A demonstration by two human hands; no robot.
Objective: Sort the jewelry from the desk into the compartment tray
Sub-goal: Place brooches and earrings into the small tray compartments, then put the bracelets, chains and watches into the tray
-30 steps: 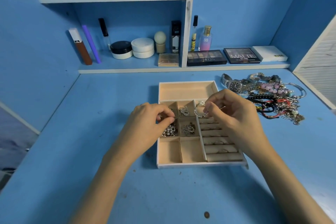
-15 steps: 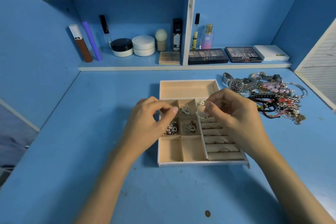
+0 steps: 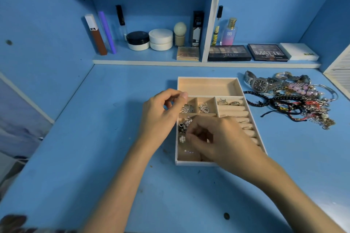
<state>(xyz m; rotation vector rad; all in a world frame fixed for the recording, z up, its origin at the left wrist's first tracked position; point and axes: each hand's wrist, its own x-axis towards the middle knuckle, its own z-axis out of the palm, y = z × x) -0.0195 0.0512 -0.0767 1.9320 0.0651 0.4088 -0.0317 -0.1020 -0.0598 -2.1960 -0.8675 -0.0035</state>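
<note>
Above the beige compartment tray (image 3: 208, 87), left hand (image 3: 161, 113) and right hand (image 3: 223, 138) curl fingers; whether grasping anything, cannot tell.

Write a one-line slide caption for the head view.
Over the compartment tray, right hand reaches into a front compartment, left hand poised at the left edge; jewelry pile lies unsorted on the desk.

Matt velvety tray (image 3: 208, 87), shiny metal watch (image 3: 260, 84) (painted, scuffed desk (image 3: 94, 138)).

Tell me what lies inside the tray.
In the tray, silver pieces lie in the small back squares, two rings sit on the rolls, beaded pieces at the left. The right hand covers the middle and much of the near squares.
</note>
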